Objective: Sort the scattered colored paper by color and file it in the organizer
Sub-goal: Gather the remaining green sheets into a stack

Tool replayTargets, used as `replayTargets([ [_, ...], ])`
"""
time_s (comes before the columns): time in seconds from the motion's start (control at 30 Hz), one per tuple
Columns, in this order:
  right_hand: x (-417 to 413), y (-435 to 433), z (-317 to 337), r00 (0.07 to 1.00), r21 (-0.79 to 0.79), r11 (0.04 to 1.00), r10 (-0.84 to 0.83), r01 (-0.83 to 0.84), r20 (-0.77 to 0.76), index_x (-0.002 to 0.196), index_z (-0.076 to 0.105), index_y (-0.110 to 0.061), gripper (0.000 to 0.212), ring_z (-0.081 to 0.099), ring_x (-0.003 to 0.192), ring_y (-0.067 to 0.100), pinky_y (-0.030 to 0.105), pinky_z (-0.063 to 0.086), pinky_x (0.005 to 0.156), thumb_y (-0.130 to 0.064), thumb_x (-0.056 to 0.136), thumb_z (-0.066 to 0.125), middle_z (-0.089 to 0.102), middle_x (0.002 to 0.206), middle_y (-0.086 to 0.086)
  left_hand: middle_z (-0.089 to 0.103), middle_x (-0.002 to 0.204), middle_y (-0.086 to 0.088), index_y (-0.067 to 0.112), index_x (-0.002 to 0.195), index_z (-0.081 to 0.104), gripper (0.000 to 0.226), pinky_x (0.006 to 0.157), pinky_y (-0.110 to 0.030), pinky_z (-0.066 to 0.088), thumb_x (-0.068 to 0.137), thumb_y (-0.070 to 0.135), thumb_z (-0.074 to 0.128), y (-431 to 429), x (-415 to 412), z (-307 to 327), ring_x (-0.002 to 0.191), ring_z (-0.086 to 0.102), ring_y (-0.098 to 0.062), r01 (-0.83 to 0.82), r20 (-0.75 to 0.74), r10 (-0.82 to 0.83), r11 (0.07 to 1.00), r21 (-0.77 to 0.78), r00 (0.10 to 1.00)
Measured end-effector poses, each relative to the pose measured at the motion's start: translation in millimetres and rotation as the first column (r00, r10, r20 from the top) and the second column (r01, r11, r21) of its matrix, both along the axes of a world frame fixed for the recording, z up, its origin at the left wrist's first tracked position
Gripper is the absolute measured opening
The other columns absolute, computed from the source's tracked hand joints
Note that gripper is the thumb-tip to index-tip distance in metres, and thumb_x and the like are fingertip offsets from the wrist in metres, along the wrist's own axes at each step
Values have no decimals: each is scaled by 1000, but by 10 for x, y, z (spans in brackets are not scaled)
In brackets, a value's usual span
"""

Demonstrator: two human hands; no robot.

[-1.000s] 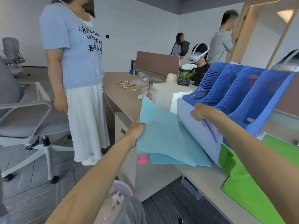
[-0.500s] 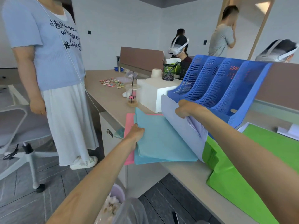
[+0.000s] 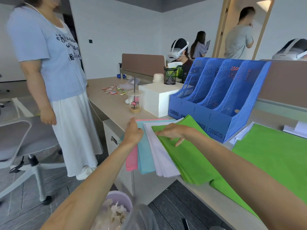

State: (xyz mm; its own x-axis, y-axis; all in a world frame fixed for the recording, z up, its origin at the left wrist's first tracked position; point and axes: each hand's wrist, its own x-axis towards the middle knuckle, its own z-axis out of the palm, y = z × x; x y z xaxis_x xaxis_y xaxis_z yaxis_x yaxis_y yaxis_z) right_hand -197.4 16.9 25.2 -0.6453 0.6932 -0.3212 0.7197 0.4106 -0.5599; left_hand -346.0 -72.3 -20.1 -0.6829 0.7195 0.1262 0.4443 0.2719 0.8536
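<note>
**What the view keeps back**

The left grip [image 3: 133,131] shows only its back and raised thumb. Its fingers are out of sight at the edge of the light blue paper [image 3: 145,156], so they may be pinching it, but that cannot be told.

The fanned sheets overlap. The pink paper [image 3: 131,161] shows as a narrow strip under the blue, the white paper [image 3: 161,156] covers much of the blue, and the green paper [image 3: 187,156] overlies the white.

Red marks [image 3: 235,69] show through the organizer [image 3: 216,120] perforations, unreadable.

The second green stack [image 3: 274,151] runs off the right edge.

The bin [image 3: 116,196] is blurred and partly covered by a forearm.

The coloured bits [image 3: 113,90] far along the surface [image 3: 113,105] are too small to identify.
</note>
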Motion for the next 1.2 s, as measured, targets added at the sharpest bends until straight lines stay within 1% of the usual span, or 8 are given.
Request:
replayTargets([
  [0.23,828,331,-29,888,202,935,-186,291,-421,91,68,-4,28,57,78,22,36,51,77,-25,95,49,67,92,20,57,126,-11,10,133,43,51,78,-36,48,88,-12,32,405,872,353,108,57,-23,310,10,-323,915,258,946],
  [0.37,1644,478,-123,842,338,818,-292,466,-454,91,71,-15,23,64,90,26,33,49,79,-22,94,49,71,93,5,64,113,-4,11,126,49,37,68,-28,48,94,-3,36,708,1607,340,90,59,-16,623,-23,-625,775,108,780],
  [0.5,2528,537,-296,817,407,712,-458,573,-350,96,71,-14,23,66,94,32,39,53,82,-20,91,49,72,99,10,66,115,-2,14,124,53,31,82,-32,48,94,5,51,1011,2284,227,97,61,-20,831,-91,-837,547,-105,539],
  [0.63,3220,567,-405,705,322,629,-659,707,-261,121,62,-15,33,60,111,31,39,50,94,-22,90,53,64,122,11,45,146,1,26,145,35,70,110,-40,36,84,28,71,1253,2828,74,132,44,-17,819,-205,-922,385,-426,327],
  [0.77,3610,587,-410,468,-107,543,-794,833,-388,137,47,-6,48,53,105,24,36,48,90,-13,91,59,53,132,16,19,159,-1,33,152,15,86,115,-47,26,84,43,67,1334,3165,-5,144,23,-20,697,-261,-944,326,-639,202],
  [0.9,3811,581,-392,237,-475,433,-877,766,-418,141,37,-7,62,54,107,26,38,51,87,1,86,64,50,127,14,10,161,3,29,154,11,85,117,-44,16,88,45,62,1395,3309,-55,148,10,-16,684,-269,-945,322,-655,186],
  [1.07,3922,575,-444,420,-412,513,-857,753,-299,135,42,7,58,44,59,15,30,44,62,3,83,67,47,74,9,0,161,3,26,154,4,91,119,-46,9,85,57,55,1532,3379,-149,148,2,-17,660,-281,-938,344,-668,204],
  [1.2,4072,728,-502,373,-293,488,-851,822,-370,135,43,-4,59,57,67,20,27,49,53,0,83,69,63,92,13,-2,161,3,24,154,5,78,119,-50,8,93,62,34,1734,3404,-189,149,1,-19,666,-303,-901,434,-607,311],
])
